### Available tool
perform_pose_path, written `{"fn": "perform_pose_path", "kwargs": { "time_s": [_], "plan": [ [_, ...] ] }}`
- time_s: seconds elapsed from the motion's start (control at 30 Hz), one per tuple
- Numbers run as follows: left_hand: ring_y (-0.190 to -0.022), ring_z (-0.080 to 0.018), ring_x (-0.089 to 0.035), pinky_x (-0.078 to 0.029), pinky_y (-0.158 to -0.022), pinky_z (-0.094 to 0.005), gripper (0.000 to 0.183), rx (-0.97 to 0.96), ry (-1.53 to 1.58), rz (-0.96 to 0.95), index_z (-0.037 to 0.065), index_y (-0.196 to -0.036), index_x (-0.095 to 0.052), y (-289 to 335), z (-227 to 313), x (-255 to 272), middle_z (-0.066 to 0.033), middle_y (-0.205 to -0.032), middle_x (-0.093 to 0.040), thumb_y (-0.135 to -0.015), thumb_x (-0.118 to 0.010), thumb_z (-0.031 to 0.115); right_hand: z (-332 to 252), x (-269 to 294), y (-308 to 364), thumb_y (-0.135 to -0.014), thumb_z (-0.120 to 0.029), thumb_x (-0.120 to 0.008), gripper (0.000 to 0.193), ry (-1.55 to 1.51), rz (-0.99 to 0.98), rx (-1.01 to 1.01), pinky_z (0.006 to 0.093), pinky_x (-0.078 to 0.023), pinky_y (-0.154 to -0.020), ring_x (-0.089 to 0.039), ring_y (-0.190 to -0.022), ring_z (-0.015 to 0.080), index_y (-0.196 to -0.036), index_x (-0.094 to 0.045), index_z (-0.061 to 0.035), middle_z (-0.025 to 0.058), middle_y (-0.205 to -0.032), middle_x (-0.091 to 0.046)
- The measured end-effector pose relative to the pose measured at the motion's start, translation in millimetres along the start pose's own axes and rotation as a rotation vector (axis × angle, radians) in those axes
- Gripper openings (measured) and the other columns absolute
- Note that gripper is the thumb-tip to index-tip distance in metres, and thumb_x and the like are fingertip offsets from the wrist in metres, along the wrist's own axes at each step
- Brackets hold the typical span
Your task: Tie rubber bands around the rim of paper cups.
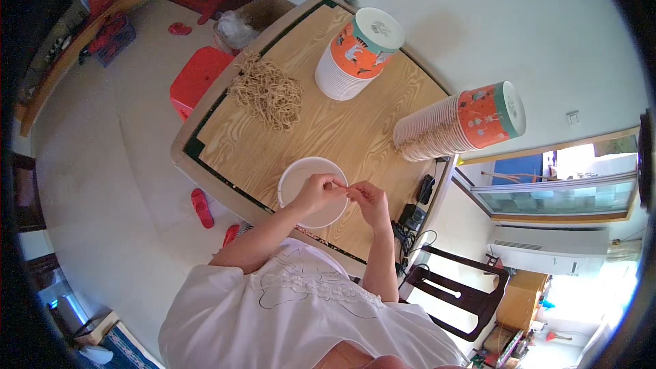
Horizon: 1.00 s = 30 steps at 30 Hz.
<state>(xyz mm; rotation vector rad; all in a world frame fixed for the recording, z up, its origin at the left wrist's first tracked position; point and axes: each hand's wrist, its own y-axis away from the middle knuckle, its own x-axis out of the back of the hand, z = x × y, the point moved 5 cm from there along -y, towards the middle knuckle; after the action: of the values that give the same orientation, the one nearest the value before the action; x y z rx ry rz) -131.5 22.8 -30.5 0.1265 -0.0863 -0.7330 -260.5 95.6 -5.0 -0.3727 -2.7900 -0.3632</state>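
Both hands meet over the right side of a round white paper bucket (pixel 294 179), which stands open end up near the table's front edge. My left hand (pixel 318 193) is closed in a pinch above the bucket's mouth. Fingertip to fingertip with it, my right hand (pixel 370 201) pinches too, just past the rim. Whatever lies between the fingers is too small to make out. Farther back on the left lies a loose heap of tan cord (pixel 270 93).
Two tall stacks of upside-down paper buckets, orange and green on top, stand at the back (pixel 355 55) and right (pixel 456 123); tan cords run along the right stack. Black adapters (pixel 412 216) and cables sit at the right edge. A red stool (pixel 201 76) and dark chair (pixel 456 292) flank the table.
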Motion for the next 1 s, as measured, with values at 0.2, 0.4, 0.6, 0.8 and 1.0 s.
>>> {"fn": "perform_pose_path", "kwargs": {
  "time_s": [0.2,0.4,0.6,0.8,1.0],
  "plan": [
    [-0.050,-0.0054,-0.047,-0.038,-0.047,-0.0227,0.013,-0.006,0.004,0.070,0.005,-0.078,-0.065,-5,-17,-7,0.0000,-0.055,-0.055,-0.071,-0.066,0.016,4,-3,0,-0.086,-0.014,-0.050,0.016,0.065,0.010,0.031,0.0243,-0.040,-0.053,-0.048,-0.058,0.0103,-0.078,-0.055,-0.0007,0.0036,-0.062,-0.051],
    [-0.057,-0.0093,-0.055,-0.044,-0.054,-0.0242,0.015,-0.022,-0.001,0.041,0.002,-0.077,-0.065,-6,-12,-13,-0.0058,-0.064,-0.062,-0.069,-0.068,0.015,11,-2,1,-0.087,-0.019,-0.047,0.022,0.238,0.060,0.036,0.0289,-0.038,-0.051,-0.046,-0.055,0.0151,-0.075,-0.050,-0.0008,0.0084,-0.059,-0.047],
    [-0.060,-0.0175,-0.061,-0.046,-0.054,-0.0288,0.016,-0.065,-0.074,0.086,0.002,-0.077,-0.064,-7,-23,-13,-0.0106,-0.066,-0.062,-0.069,-0.065,0.016,39,11,-3,-0.086,-0.020,-0.048,0.023,0.229,0.153,-0.062,0.0295,-0.040,-0.050,-0.050,-0.054,0.0163,-0.074,-0.053,-0.0004,0.0091,-0.058,-0.051],
    [-0.061,-0.0260,-0.061,-0.047,-0.056,-0.0325,0.014,-0.055,-0.283,0.061,0.003,-0.072,-0.064,-8,-38,-13,-0.0140,-0.066,-0.061,-0.068,-0.063,0.017,53,11,-3,-0.084,-0.017,-0.050,0.018,0.166,0.081,-0.105,0.0262,-0.044,-0.055,-0.055,-0.061,0.0123,-0.083,-0.059,-0.0015,0.0063,-0.066,-0.058],
    [-0.064,-0.0275,-0.061,-0.048,-0.058,-0.0345,0.014,-0.057,-0.322,0.065,0.004,-0.072,-0.065,-6,-27,-11,-0.0136,-0.068,-0.062,-0.068,-0.063,0.018,58,8,-3,-0.081,-0.009,-0.053,0.013,0.170,0.035,-0.077,0.0234,-0.044,-0.058,-0.054,-0.063,0.0101,-0.088,-0.061,-0.0020,0.0038,-0.070,-0.059]
  ]
}}
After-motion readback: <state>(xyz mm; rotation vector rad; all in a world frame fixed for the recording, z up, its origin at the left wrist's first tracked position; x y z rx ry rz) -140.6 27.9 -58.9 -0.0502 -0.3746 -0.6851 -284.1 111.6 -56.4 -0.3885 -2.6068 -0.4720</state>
